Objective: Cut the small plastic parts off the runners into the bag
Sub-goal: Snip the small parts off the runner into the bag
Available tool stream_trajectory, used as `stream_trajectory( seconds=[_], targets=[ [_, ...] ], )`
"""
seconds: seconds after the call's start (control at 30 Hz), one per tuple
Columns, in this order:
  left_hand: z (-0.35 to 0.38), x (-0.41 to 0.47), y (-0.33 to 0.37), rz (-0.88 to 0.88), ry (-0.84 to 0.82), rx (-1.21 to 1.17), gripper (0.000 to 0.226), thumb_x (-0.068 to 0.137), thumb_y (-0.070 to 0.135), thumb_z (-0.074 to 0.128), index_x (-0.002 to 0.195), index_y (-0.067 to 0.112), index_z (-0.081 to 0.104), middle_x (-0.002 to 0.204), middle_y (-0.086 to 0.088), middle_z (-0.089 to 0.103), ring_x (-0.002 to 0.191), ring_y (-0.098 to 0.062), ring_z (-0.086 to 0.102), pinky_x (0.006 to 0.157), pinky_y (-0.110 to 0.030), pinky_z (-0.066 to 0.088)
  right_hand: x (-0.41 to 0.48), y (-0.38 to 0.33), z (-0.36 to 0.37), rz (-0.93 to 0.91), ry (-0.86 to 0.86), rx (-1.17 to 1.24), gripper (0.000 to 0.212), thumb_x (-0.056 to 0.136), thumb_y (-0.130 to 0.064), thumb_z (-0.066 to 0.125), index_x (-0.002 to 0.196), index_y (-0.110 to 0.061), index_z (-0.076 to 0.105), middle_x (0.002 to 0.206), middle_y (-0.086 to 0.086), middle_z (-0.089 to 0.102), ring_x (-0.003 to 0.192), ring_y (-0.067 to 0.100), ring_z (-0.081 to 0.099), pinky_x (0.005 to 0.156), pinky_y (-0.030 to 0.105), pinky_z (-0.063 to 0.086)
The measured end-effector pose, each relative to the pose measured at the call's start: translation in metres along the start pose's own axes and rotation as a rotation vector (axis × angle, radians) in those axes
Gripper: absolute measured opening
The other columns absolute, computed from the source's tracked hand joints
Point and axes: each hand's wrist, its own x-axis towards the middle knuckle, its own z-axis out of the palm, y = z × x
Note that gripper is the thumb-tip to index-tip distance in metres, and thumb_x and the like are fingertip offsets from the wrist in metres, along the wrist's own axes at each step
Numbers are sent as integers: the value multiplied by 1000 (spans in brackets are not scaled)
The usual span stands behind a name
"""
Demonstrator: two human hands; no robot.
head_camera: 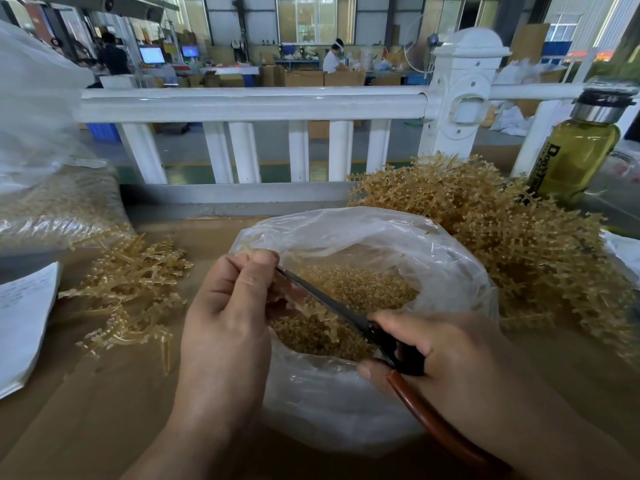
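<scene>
Your right hand [433, 355] curls round the brown handles of the scissors [332, 303], blades angled left across the bag [346, 230] mouth, while your left hand [225, 317] pinches a runner [311, 311] between thumb and fingertips just over the opening. Expect the runner to be light, thin and springy, its small parts apt to flick away when cut, so hold the bare stem close to the cut, low over the heap [363, 285] in the bag. More runners lie in a big pile [502, 237] right and a small pile [135, 285] left.
</scene>
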Motion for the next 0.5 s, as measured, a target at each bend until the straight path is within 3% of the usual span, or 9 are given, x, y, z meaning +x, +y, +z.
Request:
stream_trajectory(
  seconds=[0.13, 0.23, 0.5],
  targets=[
    [-1, -3, 2, 14, -6, 51, 27, 92, 47, 61, 82, 23, 68, 81, -3, 75, 79, -15, 72, 78, -32, 55, 1, -2, -2, 1, -25, -20, 35, 78, -66, 54, 84, -31, 56, 60, -18, 51, 66, 0, 56, 55, 13, 40],
    [0, -3, 2, 13, -4, 44, 26, 89, 48, 61, 80, 25, 68, 82, -3, 75, 79, -15, 71, 80, -35, 52, 1, -3, -4, 2, -20, -26, 33, 79, -63, 56, 83, -29, 59, 58, -16, 50, 64, 1, 56, 53, 13, 39],
    [3, 1, 7, -35, -84, -134, 14, 88, 29, 61, 76, 22, 65, 81, -4, 71, 81, -19, 67, 89, -43, 51, 0, -3, -8, 17, -12, -23, 36, 78, -63, 57, 89, -29, 60, 61, -13, 53, 70, 2, 57, 58, 14, 41]
  ],
)
